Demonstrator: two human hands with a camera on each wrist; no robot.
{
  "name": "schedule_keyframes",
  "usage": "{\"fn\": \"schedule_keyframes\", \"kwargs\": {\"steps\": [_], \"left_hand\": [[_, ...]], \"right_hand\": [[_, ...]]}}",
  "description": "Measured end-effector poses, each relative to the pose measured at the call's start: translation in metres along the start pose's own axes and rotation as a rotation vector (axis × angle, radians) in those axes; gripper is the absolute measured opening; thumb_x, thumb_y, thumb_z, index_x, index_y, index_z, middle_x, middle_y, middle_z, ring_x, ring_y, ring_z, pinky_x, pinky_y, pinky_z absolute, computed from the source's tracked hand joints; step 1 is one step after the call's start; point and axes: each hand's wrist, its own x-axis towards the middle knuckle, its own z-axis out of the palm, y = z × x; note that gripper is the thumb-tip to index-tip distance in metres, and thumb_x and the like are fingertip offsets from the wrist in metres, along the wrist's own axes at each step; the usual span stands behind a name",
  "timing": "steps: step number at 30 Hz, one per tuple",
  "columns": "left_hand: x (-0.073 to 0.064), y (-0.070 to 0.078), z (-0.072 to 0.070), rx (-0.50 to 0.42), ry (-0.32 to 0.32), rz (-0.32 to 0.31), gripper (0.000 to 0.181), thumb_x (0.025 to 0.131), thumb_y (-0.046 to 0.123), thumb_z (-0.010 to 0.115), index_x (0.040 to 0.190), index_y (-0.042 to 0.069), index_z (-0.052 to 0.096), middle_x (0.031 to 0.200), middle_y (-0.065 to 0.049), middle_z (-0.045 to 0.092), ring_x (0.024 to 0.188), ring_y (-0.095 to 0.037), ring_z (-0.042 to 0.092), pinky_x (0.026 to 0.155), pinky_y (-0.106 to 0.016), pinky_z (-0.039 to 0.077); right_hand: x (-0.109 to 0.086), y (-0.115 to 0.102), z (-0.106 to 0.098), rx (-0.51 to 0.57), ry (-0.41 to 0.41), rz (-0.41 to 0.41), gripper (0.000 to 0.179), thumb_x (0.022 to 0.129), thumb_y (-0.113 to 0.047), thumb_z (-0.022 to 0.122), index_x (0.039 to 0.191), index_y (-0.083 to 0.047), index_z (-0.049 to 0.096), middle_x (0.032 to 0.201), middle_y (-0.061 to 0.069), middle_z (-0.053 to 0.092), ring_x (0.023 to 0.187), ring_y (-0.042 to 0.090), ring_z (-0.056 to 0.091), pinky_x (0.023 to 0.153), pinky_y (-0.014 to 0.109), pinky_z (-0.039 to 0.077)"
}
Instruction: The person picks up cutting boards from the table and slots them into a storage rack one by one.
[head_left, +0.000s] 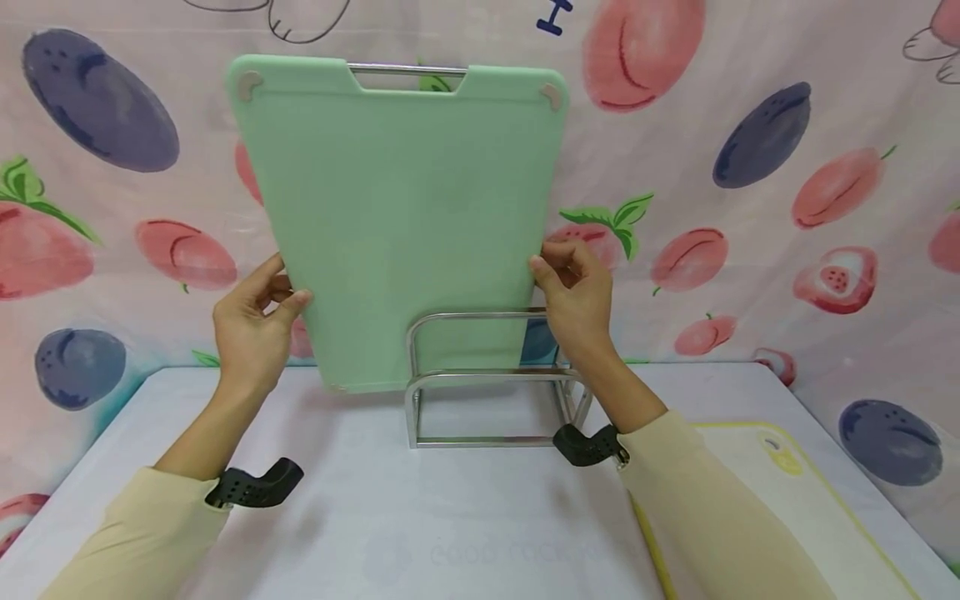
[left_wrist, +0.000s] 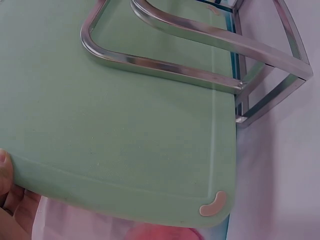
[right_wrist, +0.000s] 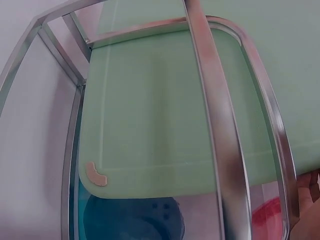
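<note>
A light green cutting board [head_left: 412, 200] stands nearly upright behind the front loops of a metal rack [head_left: 483, 442]. My left hand [head_left: 258, 325] pinches the board's left edge, thumb on the near face and fingers behind. On the right edge, my right hand [head_left: 577, 296] grips it a little higher. In the left wrist view the left fingers [left_wrist: 22, 215] curl at the board's edge, beside the rack's bars [left_wrist: 165, 70]. The right wrist view has the board's lower corner pad [right_wrist: 96, 175] behind the rack bars, with the right hand [right_wrist: 307, 205] partly cut off.
A white cutting board [head_left: 787, 492] with a yellow rim lies on the table at the right, partly covered by my right sleeve. The white table [head_left: 420, 517] runs back to a fruit-print cloth [head_left: 750, 217]. Another metal bar [head_left: 405, 70] shows behind the green board's top notch.
</note>
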Motion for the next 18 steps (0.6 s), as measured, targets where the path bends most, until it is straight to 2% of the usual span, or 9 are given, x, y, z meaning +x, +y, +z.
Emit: {"fn": "schedule_keyframes", "kwargs": {"steps": [8, 18], "left_hand": [[-0.001, 0.003, 0.007, -0.003, 0.000, -0.003, 0.045, 0.085, -0.007, 0.067, 0.125, 0.011, 0.065, 0.087, 0.002, 0.065, 0.078, -0.011, 0.057, 0.072, -0.015, 0.050], [-0.001, 0.003, 0.012, -0.020, -0.010, -0.002, 0.045, 0.085, -0.009, 0.066, 0.126, 0.011, 0.065, 0.087, 0.002, 0.064, 0.078, -0.012, 0.057, 0.073, -0.015, 0.050]], "right_hand": [[0.000, 0.001, -0.006, -0.004, 0.006, 0.001, 0.018, 0.087, 0.003, 0.066, 0.102, 0.011, 0.061, 0.090, 0.007, 0.060, 0.077, 0.015, 0.062, 0.074, 0.029, 0.055], [-0.001, 0.003, -0.010, 0.019, 0.023, -0.009, 0.020, 0.086, 0.001, 0.067, 0.103, 0.011, 0.061, 0.093, 0.004, 0.062, 0.080, 0.015, 0.062, 0.074, 0.029, 0.055]]}}
